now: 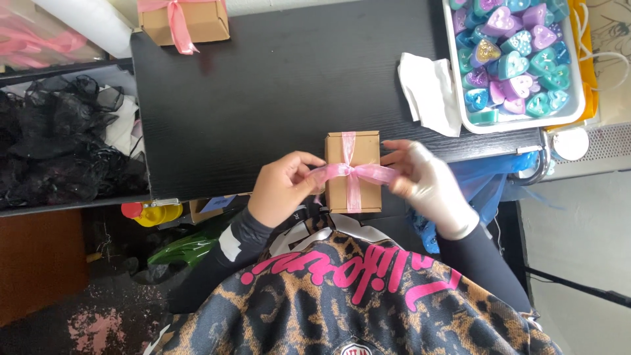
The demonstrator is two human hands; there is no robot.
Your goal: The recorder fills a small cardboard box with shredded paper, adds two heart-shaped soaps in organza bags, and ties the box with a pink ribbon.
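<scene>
The box (353,172) sits at the table (263,92) edge — light, stiff card. The soft, slippery ribbon (355,173) is pinched at its loops by left fingers (303,176) and right fingers (402,172).

I'm looking at a small craft packing workshop: black worktable (263,85), white tray (460,98) of heart-shaped pieces (513,62) far right, ribboned kraft box (184,23) far left.

Open black tabletop (263,98) runs across frame centre; you can pass freely there. Blocked at right: white tray of heart shapes (513,59) and crumpled white tissue (430,92) beside it. Second ribboned box (184,21) sits upper left. Black mesh pile (59,144) crowds left edge.
</scene>
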